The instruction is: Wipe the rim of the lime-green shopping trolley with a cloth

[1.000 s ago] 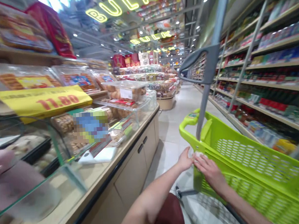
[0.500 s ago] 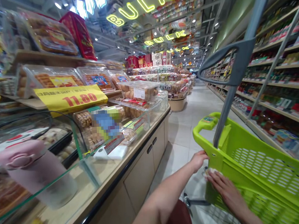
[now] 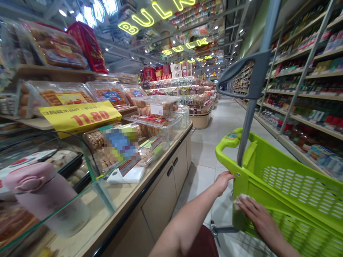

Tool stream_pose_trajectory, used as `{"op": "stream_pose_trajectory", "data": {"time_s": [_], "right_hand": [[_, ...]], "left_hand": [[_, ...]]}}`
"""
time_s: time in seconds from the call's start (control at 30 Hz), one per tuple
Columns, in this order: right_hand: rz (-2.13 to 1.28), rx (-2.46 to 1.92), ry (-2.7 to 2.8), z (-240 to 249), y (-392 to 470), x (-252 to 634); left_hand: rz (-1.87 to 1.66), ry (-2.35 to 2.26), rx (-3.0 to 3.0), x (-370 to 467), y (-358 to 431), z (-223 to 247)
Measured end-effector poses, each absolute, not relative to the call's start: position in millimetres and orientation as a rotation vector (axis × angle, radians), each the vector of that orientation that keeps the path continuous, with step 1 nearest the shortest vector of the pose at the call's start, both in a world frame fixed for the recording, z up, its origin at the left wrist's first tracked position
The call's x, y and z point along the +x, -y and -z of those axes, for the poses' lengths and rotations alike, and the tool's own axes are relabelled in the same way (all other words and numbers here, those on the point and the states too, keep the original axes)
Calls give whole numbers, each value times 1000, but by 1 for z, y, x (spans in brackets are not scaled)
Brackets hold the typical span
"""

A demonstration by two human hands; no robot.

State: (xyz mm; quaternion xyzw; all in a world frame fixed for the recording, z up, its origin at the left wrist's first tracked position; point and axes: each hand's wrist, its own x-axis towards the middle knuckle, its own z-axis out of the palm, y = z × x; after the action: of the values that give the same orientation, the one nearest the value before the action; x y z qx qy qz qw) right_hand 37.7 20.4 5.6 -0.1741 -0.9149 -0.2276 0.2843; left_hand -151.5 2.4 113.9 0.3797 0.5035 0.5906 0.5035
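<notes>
My left hand is closed on the edge of the green basket cart, below its handle end. Lower and to the right, my right hand presses a crumpled white tissue against the cart's side, its fingers together over it. A grey upright pole with a dark grey loop handle rises from the cart. Nothing can be seen inside the part of the basket in view.
At the left, a display counter holds packed baked goods, a pink bottle and a yellow price sign. Stocked shelves line the right side. A tiled aisle runs ahead between them.
The cart, its pole and the right-hand shelves have shifted slightly left in view. My left hand has shifted left with the cart; my right hand still presses the tissue to it.
</notes>
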Motion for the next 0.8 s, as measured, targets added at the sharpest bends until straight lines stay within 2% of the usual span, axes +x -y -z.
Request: {"op": "stream_pose_trajectory", "data": {"time_s": [0.17,0.43,0.67,0.8], "right_hand": [[560,-552,2329,-73,-22,24],[423,-697,2448,-22,9,27],[316,-870,2173,-68,12,37],[353,-903,2213,-42,2,51]], "left_hand": [[-1452,-1253,887,-145,4,-117],[-1380,-1243,945,-137,23,-123],[-1278,-1380,1010,-131,18,-109],[-1245,-1461,1027,-123,17,-97]]}}
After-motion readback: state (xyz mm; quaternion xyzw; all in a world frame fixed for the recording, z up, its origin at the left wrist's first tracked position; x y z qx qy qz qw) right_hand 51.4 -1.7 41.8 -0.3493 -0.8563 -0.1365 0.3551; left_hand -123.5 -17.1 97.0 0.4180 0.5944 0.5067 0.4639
